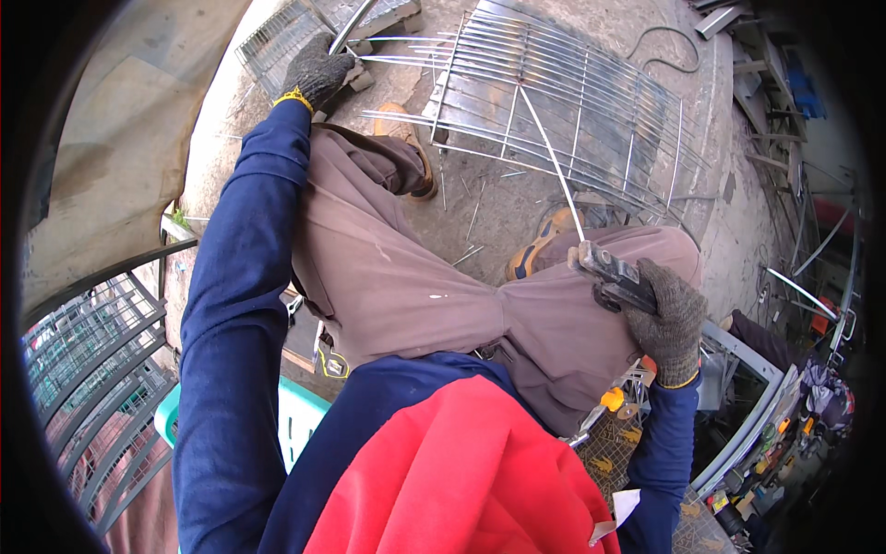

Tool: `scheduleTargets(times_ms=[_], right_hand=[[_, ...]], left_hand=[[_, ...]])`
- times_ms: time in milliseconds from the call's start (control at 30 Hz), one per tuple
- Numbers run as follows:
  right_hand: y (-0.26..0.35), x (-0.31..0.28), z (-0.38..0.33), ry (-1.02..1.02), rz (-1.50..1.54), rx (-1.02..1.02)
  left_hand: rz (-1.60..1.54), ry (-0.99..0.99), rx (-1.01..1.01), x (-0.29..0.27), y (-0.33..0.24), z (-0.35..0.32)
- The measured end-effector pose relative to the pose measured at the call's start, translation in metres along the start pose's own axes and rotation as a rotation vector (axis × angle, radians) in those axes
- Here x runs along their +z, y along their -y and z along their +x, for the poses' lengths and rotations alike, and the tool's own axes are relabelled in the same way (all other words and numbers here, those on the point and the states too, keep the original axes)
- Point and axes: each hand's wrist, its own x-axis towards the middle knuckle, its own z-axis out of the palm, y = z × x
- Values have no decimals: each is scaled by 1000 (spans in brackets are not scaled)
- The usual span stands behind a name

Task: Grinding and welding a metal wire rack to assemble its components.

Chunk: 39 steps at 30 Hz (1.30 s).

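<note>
In a dark knitted glove with a yellow cuff, my left hand (317,74) reaches far forward at the upper left. Its fingers are closed round a shiny metal bar (353,24), whose far end leaves the view. My right hand (666,323), gloved alike, grips a worn welding electrode holder (613,277) above my right knee. From its jaws a long pale welding rod (552,159) slants up and away, its tip at the metal grille (577,111). The grille, of thin bars crossed by thicker ones, lies ahead of my feet, partly over a dark metal sheet.
A smaller wire mesh (277,42) lies beyond my left hand. Cut rod pieces (468,254) are strewn on the ground between my boots. A black cable (681,65) curls at the far right. Metal frames (752,369) and tools crowd the right side; a green plastic seat (300,415) is beneath me.
</note>
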Motion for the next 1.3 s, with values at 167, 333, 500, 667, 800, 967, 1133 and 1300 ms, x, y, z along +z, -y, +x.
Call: scheduleTargets(times_ms=[167,333,500,667,800,967,1133,1300], right_hand=[[0,-1,0,9,-39,-9],[3,-1,2,20,-38,1],[0,-1,3,3,-12,-10],[-1,1,4,2,-21,-18],[0,0,1,-43,12,-14],[-2,-1,0,-29,44,21],[1,-2,2,-1,15,2],[1,-2,2,16,-1,10]], left_hand=[[9,-8,13,1,-1,0],[-42,47,-30,0,6,3],[11,60,-33,1,2,4],[57,-23,29,5,14,5],[-17,24,4,2,0,3],[19,10,21,3,3,4],[7,2,25,4,4,4],[-10,11,20,0,-1,0]])
